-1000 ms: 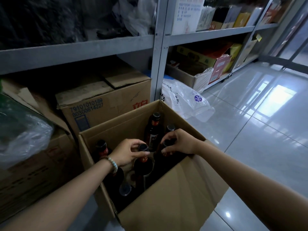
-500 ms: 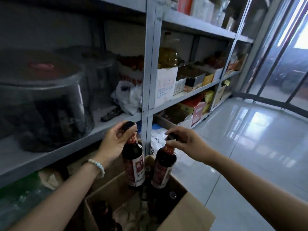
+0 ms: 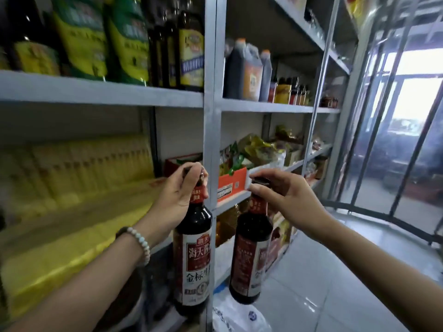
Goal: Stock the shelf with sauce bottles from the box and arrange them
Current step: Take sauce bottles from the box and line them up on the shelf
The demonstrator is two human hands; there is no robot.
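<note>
My left hand (image 3: 178,195) grips the neck of a dark sauce bottle (image 3: 193,257) with a red and white label, hanging upright in front of the grey shelf upright (image 3: 209,130). My right hand (image 3: 285,200) pinches the cap of a second, like bottle (image 3: 250,257), which hangs slightly tilted just right of the first. Both bottles are in the air, level with the middle shelves. Dark sauce bottles (image 3: 175,46) stand on the upper shelf (image 3: 100,92) left of the upright. The box is out of view.
Large dark jugs (image 3: 244,70) and small bottles stand on the upper right shelf. Yellow packs (image 3: 79,168) fill the middle left shelf; an orange box (image 3: 231,183) and snack bags sit to its right. A plastic bag (image 3: 239,315) lies on the tiled floor below.
Both hands have lifted the two bottles out of the box and up to the level of the middle shelves. My view has tilted upward, so the box has left the frame.
</note>
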